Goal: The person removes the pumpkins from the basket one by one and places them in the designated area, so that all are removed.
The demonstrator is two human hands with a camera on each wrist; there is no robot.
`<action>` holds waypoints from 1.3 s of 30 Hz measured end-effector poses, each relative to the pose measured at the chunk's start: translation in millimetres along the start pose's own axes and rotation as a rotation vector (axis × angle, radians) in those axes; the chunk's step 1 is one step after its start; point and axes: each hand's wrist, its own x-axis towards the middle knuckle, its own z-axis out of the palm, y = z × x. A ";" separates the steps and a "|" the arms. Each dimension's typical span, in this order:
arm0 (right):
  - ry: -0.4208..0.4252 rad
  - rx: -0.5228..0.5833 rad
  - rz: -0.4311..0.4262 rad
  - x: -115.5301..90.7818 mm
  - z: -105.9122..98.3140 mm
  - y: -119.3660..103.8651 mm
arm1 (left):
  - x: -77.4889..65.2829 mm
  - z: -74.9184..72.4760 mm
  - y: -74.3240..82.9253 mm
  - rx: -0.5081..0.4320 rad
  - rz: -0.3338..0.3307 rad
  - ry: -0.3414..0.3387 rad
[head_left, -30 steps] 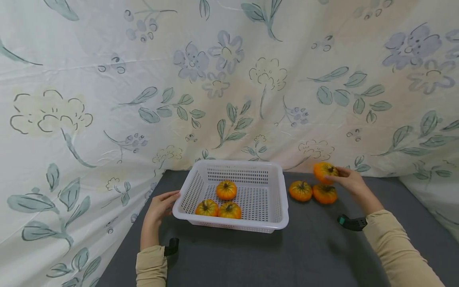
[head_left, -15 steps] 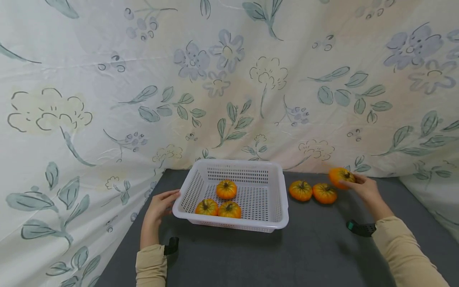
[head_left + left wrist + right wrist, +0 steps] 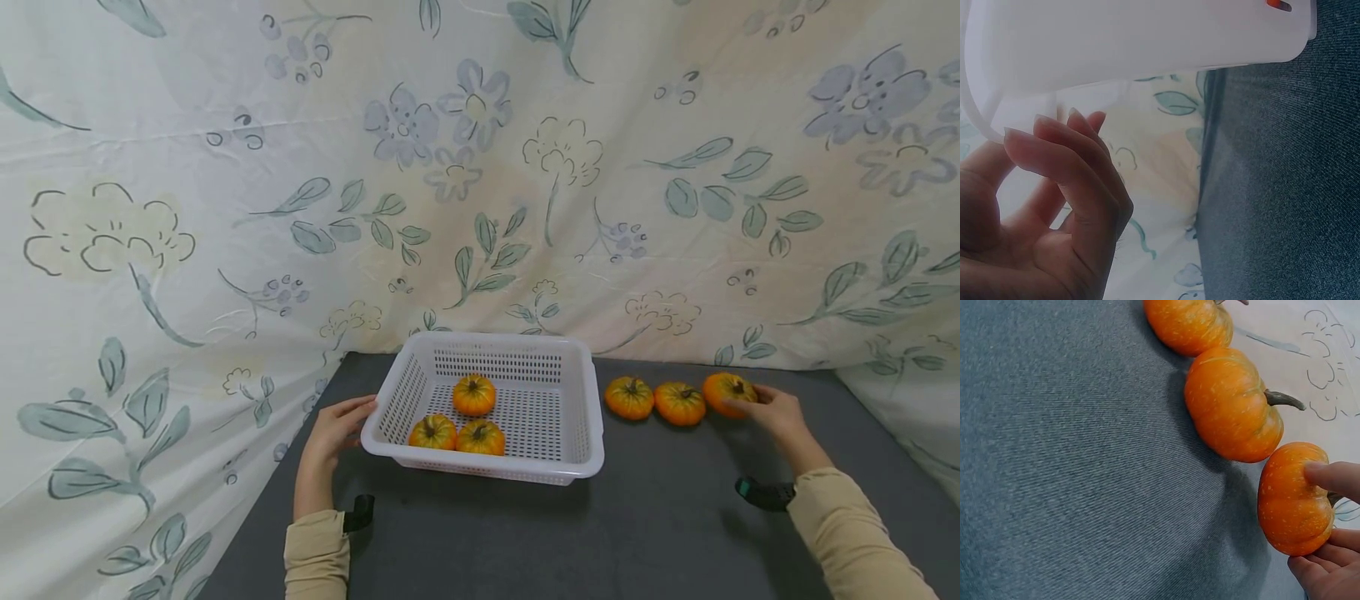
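Note:
In the head view, my right hand point(image 3: 782, 417) holds a small orange pumpkin point(image 3: 724, 394) at the right end of a row on the dark table. The right wrist view shows the thumb on one side of this pumpkin point(image 3: 1292, 503) and the fingers on the other, its stem partly hidden. Beside it sit a middle pumpkin point(image 3: 679, 405) and a left pumpkin point(image 3: 628, 398). My left hand point(image 3: 333, 433) grips the left rim of a white perforated plastic basket point(image 3: 588, 417), fingertips at the edge. Inside the basket lie three pumpkins, one point(image 3: 474, 396) behind the other two.
The dark cloth-covered table point(image 3: 487, 542) extends in front of the basket. A floral curtain point(image 3: 480, 208) hangs along the table's back and left edges. Each wrist wears a black camera mount, such as the right mount point(image 3: 765, 493).
My right hand has carried its pumpkin rightward and down, from above the row to its right end beside the middle pumpkin. The left hand and basket have stayed in place.

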 end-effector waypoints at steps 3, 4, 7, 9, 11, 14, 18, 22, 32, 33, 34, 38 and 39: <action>-0.003 -0.015 -0.014 -0.9 0.0 1.5 | 0.2 0.4 0.0 0.002 0.002 0.001; -0.006 -0.017 -0.020 -0.9 0.0 2.4 | 0.3 0.5 -0.1 0.002 0.002 0.002; -0.015 -0.033 -0.044 -0.3 0.0 5.8 | 0.6 0.6 -0.3 0.000 0.000 0.004; -0.020 -0.045 -0.053 0.0 -0.3 7.6 | 0.8 0.7 -0.4 0.001 0.000 0.005; -0.022 -0.058 -0.055 0.5 0.0 9.9 | 0.9 0.6 -0.4 -0.001 0.000 0.006; -0.022 -0.066 -0.050 0.6 0.3 11.8 | 1.2 0.5 -0.3 -0.007 0.002 0.003; -0.031 -0.066 -0.052 -1.1 0.3 12.4 | 1.3 0.3 -0.2 -0.019 0.003 0.000; -0.034 -0.052 -0.047 -1.7 -0.1 10.5 | 1.8 0.0 -0.8 -0.021 0.004 -0.001; -0.004 -0.025 -0.039 4.1 2.1 0.8 | 3.0 0.4 -2.5 -0.022 0.000 0.009; -0.009 -0.025 -0.045 4.4 2.2 0.1 | 3.0 0.4 -2.5 -0.023 0.000 0.009; -0.014 -0.019 -0.050 4.1 2.2 -1.2 | 3.0 0.4 -2.4 -0.026 0.000 0.009; -0.021 -0.028 -0.063 1.4 3.1 -9.6 | 2.8 0.0 -2.2 -0.034 0.000 0.004; -0.010 -0.032 -0.057 1.5 4.3 -12.4 | 2.6 -0.1 -2.1 -0.036 0.000 0.003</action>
